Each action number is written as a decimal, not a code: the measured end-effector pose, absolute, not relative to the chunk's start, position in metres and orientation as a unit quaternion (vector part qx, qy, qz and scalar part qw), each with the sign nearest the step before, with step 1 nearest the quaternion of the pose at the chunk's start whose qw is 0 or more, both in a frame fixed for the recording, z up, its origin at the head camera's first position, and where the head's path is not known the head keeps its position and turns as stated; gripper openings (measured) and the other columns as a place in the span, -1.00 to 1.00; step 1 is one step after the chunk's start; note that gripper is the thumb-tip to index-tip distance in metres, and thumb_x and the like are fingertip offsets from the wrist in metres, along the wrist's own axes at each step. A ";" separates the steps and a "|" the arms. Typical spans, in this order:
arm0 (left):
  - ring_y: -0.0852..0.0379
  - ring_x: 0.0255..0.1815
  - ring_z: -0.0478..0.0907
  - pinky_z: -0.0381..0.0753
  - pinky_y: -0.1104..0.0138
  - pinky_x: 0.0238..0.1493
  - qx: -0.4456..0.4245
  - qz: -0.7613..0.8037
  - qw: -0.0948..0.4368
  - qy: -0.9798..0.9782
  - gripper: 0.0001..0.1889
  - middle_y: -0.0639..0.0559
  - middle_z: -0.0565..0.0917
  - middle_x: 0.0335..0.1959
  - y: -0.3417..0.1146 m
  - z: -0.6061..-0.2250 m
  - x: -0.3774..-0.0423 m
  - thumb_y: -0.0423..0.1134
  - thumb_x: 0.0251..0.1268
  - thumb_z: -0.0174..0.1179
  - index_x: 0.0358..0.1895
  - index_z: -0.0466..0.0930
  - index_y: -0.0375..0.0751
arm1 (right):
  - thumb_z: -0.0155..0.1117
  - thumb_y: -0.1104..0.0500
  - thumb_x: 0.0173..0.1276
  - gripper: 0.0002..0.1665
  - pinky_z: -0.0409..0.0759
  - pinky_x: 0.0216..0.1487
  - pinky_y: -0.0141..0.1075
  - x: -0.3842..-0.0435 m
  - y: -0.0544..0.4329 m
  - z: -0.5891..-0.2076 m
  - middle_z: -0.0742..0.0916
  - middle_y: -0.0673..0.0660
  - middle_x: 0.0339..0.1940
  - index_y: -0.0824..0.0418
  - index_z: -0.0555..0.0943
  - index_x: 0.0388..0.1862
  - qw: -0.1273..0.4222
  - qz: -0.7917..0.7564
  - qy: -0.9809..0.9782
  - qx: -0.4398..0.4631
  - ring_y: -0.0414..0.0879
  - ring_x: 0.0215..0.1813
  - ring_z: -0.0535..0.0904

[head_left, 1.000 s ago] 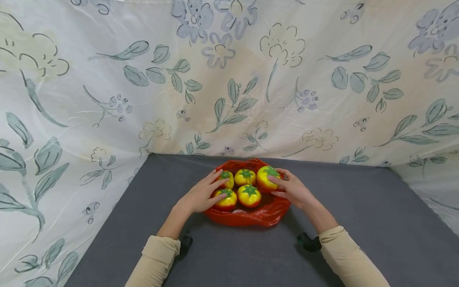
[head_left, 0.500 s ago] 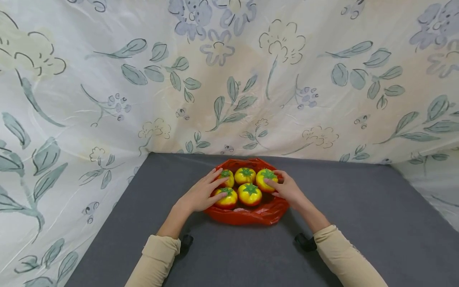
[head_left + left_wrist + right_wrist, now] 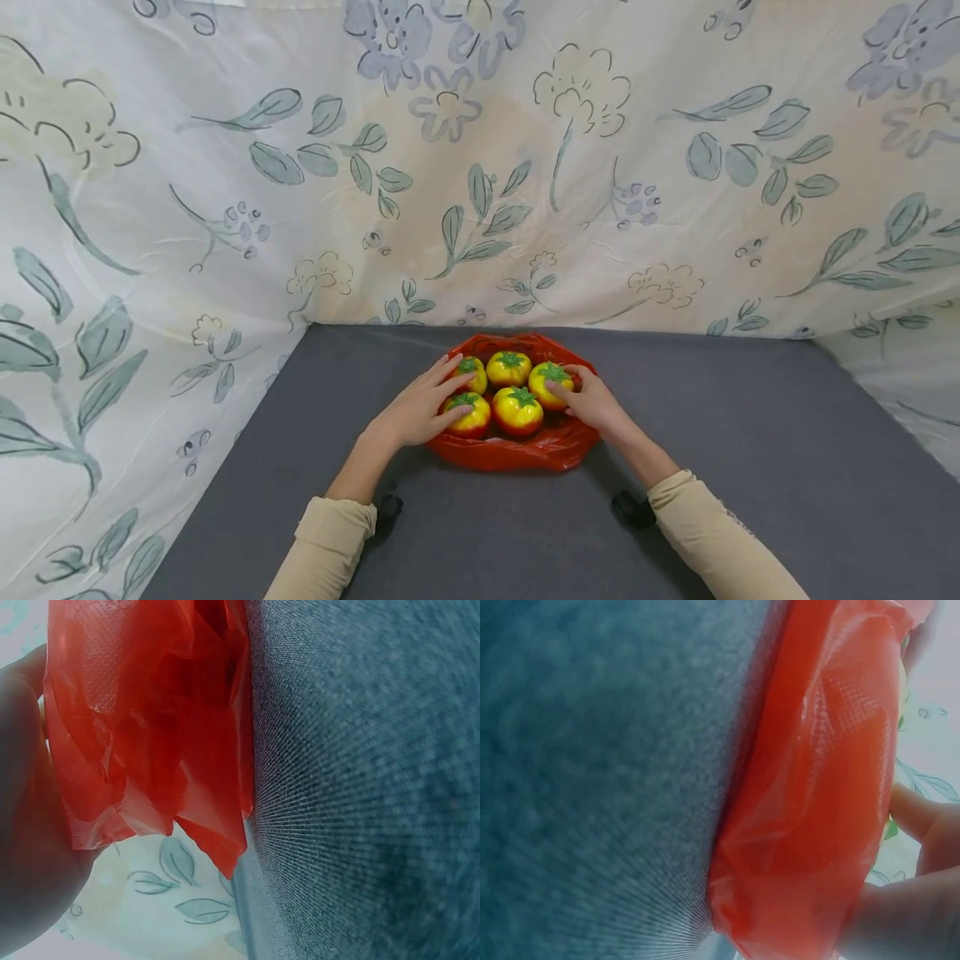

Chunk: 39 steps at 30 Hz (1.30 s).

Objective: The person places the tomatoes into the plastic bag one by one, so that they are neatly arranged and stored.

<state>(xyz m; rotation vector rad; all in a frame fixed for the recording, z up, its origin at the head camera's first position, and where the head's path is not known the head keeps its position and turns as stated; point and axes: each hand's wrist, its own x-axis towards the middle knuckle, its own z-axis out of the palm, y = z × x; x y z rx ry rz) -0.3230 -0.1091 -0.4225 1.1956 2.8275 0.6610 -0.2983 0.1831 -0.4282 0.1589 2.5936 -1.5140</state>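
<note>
A red plastic bag (image 3: 502,455) lies spread open like a shallow bowl, with several glossy yellow-and-red tomatoes (image 3: 518,414) inside, their green leafy tops facing up. My left hand (image 3: 416,408) rests at the bag's left side, fingers spread over the back-left tomato and thumb across the front-left one. At the right side, my right hand (image 3: 596,404) holds the rightmost tomato (image 3: 542,390), thumb on its top and fingers around its outer side. Both wrist views look at the bag's outer wall (image 3: 142,735), which hides most of the tomatoes there.
The bag stands on a dark grey cloth-covered table (image 3: 750,450). A pale floral sheet (image 3: 592,192) hangs behind the table and along its sides. Black camera mounts (image 3: 633,509) sit under both wrists, close to the beige sleeves (image 3: 720,525).
My right hand has moved left and slightly down with the rightmost tomato, which now sits lower and closer to the others. My left hand has stayed in place.
</note>
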 end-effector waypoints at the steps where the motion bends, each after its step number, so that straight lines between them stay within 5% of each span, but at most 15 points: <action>1: -0.10 0.51 -0.16 0.00 -0.06 0.38 0.381 0.212 0.000 0.900 -0.39 -0.16 0.05 0.50 -0.109 -0.423 -0.323 0.03 0.37 0.09 0.41 0.28 -0.11 | 0.22 -0.08 0.37 -0.21 0.59 -0.08 -0.17 -0.298 0.183 -0.429 0.45 0.37 0.22 0.33 0.23 0.38 0.067 -0.500 0.862 0.050 0.06 -0.12 0.56; 10: -0.11 0.51 -0.15 0.01 -0.06 0.38 0.383 0.218 -0.008 0.897 -0.41 -0.17 0.06 0.50 -0.111 -0.424 -0.324 0.01 0.37 0.10 0.40 0.30 -0.13 | 0.19 -0.08 0.39 -0.21 0.32 0.23 0.07 -0.299 0.183 -0.432 0.42 0.39 0.29 0.37 0.24 0.39 0.069 -0.467 0.881 0.027 0.18 0.23 0.38; 24: -0.15 0.50 -0.14 0.01 -0.08 0.37 0.380 0.213 -0.002 0.900 -0.40 -0.19 0.05 0.50 -0.112 -0.425 -0.325 0.01 0.38 0.09 0.42 0.28 -0.13 | 0.20 -0.07 0.38 -0.22 0.45 0.15 0.01 -0.302 0.184 -0.435 0.42 0.36 0.28 0.34 0.24 0.39 0.084 -0.489 0.867 0.029 0.15 0.14 0.43; 33: -0.16 0.50 -0.12 0.02 -0.09 0.36 0.384 0.215 -0.006 0.898 -0.41 -0.18 0.07 0.49 -0.114 -0.426 -0.326 0.00 0.37 0.11 0.40 0.31 -0.14 | 0.21 -0.11 0.36 -0.24 0.32 0.21 0.13 -0.296 0.183 -0.425 0.43 0.32 0.29 0.30 0.28 0.36 0.039 -0.429 0.902 0.006 0.21 0.23 0.35; 39: -0.08 0.50 -0.11 0.05 -0.05 0.37 0.370 0.224 -0.017 0.901 -0.41 -0.09 0.05 0.51 -0.125 -0.427 -0.330 0.03 0.38 0.09 0.41 0.30 -0.08 | 0.21 -0.10 0.36 -0.23 0.45 0.11 0.09 -0.285 0.185 -0.419 0.44 0.36 0.29 0.29 0.26 0.39 0.025 -0.405 0.914 -0.008 0.25 0.19 0.44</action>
